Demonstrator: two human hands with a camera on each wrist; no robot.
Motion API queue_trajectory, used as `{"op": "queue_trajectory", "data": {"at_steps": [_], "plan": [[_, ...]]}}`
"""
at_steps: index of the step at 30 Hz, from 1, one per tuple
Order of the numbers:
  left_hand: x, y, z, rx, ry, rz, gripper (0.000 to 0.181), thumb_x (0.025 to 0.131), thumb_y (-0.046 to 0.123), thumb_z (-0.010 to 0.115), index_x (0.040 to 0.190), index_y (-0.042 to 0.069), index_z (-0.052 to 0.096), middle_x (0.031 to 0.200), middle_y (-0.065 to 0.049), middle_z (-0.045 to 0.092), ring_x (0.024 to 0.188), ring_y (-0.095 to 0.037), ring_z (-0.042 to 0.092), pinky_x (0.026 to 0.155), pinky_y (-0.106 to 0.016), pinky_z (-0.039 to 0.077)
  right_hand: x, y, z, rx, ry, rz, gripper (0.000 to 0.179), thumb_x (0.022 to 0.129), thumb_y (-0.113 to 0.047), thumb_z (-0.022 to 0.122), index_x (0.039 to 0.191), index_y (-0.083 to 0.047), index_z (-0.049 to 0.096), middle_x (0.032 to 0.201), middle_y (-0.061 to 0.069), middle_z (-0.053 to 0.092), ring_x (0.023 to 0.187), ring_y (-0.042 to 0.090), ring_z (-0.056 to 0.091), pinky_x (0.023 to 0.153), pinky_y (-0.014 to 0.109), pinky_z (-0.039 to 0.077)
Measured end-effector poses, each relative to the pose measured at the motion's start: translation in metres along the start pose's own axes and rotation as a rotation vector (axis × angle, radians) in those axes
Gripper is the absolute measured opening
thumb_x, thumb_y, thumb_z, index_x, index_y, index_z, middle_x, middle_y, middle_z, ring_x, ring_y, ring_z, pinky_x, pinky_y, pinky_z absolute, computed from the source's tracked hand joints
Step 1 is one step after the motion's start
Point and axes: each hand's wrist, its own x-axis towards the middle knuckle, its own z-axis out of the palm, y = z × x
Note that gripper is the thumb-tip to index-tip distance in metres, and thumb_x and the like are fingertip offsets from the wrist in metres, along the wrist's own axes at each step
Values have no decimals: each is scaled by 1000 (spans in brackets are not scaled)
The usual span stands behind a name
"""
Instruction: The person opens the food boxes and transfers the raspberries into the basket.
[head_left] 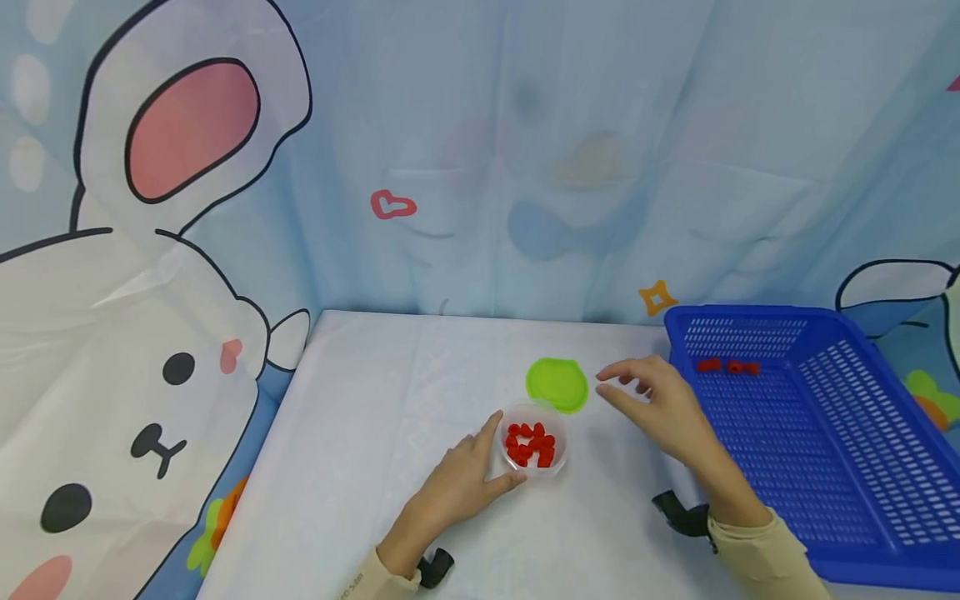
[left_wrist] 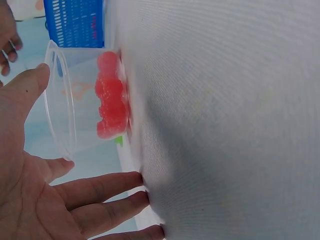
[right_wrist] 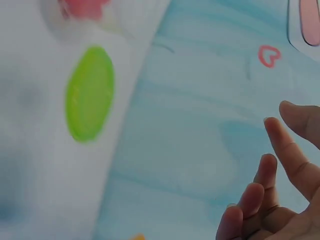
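A clear plastic cup [head_left: 556,473] stands on the white-covered table with several small red pieces [left_wrist: 111,97] at its bottom. My left hand [head_left: 463,477] steadies it from the left, thumb and index finger at the rim on either side. In the left wrist view the other fingers extend down to the cloth. Behind the cup lies a round bright green lid [head_left: 557,385], flat on the table. My right hand [head_left: 663,410] hovers right of the lid, near the basket, with thumb and index finger apart and nothing between them.
At the right stands a large blue plastic basket [head_left: 795,467] with slotted walls. A few small red pieces [head_left: 731,367] lie inside at its far left end. A blue curtain [head_left: 480,167] with cartoon prints hangs behind the table's far edge.
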Motion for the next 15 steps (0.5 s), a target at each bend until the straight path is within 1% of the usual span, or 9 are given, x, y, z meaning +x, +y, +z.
{"op": "queue_trajectory", "data": {"at_steps": [4,8,11,15], "plan": [[-1,1,0,-1,-5,-12,93,88,55,71,159,16,26,140,-17,55,118,-37,58,89,-56,52,-2,12,37,76,-67,67,15,89,-10,77,103,-7,76,96,6,64,89,32,51,71,40,43],[-1,0,1,-3,-9,-11,93,88,56,70,159,16,26,141,-17,54,119,-37,58,90,-57,51,-4,27,64,136,-149,108,15,88,-13,78,102,-8,77,93,1,65,89,32,50,70,36,42],[-1,-1,1,1,-10,-7,93,88,58,69,159,17,25,141,-17,54,120,-38,57,91,-57,51,-5,33,78,177,-190,92,13,88,-13,79,100,-11,78,92,-3,68,87,29,48,69,34,41],[0,-1,0,8,-3,3,93,89,58,68,159,16,25,140,-17,55,118,-37,59,91,-55,51,-4,34,90,199,-209,42,10,87,-10,78,97,-11,79,93,-3,71,87,28,48,68,33,41]]}}
